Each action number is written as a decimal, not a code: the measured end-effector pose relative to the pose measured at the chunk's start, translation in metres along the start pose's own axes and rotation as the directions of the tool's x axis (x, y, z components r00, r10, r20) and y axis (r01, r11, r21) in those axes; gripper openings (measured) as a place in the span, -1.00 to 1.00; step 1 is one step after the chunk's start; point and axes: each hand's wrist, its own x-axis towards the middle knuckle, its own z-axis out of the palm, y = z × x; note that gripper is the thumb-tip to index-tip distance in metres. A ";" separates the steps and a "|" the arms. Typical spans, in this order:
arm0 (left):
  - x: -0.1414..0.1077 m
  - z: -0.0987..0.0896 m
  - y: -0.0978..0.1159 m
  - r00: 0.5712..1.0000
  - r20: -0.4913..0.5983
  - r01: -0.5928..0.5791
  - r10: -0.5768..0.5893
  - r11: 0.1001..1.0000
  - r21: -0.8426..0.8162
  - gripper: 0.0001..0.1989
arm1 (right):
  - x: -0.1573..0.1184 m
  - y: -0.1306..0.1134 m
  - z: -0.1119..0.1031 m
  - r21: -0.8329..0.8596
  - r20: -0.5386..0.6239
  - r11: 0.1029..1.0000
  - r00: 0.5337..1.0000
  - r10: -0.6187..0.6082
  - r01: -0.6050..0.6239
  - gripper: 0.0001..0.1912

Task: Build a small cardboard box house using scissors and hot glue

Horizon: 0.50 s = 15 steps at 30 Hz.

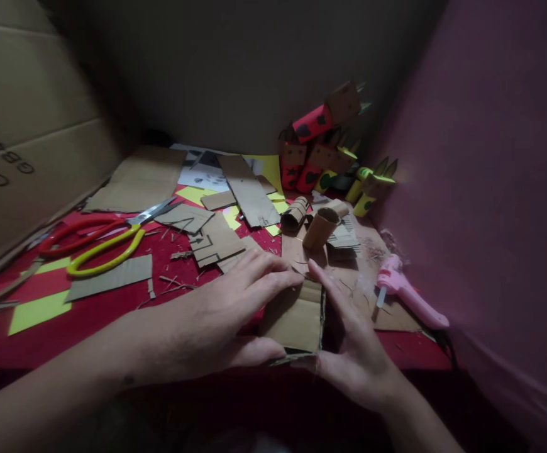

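A small box-like cardboard piece point(295, 318) is held at the table's front edge between both hands. My left hand point(240, 302) grips its left side, fingers over the far end and thumb at the near corner. My right hand point(353, 340) holds the right side, its forefinger reaching to the far corner and its thumb at the near corner. Just beyond stands an upright cardboard tube point(319, 229), with another tube point(295, 214) lying to its left. The underside of the held piece is hidden.
Scissors with red and yellow handles point(106, 264) lie at left among cardboard scraps point(217, 239). A pink glue gun point(410, 292) rests at right. Decorated tube figures point(311, 126) are piled at the back right. A large carton point(28, 126) stands at left; pink fabric point(485, 220) hangs at right.
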 end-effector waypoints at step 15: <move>0.003 0.015 0.003 0.928 -0.083 -0.254 0.364 0.778 0.575 -0.62 | 0.005 -0.006 -0.002 0.029 0.039 1.000 0.999 0.006 -0.007 0.02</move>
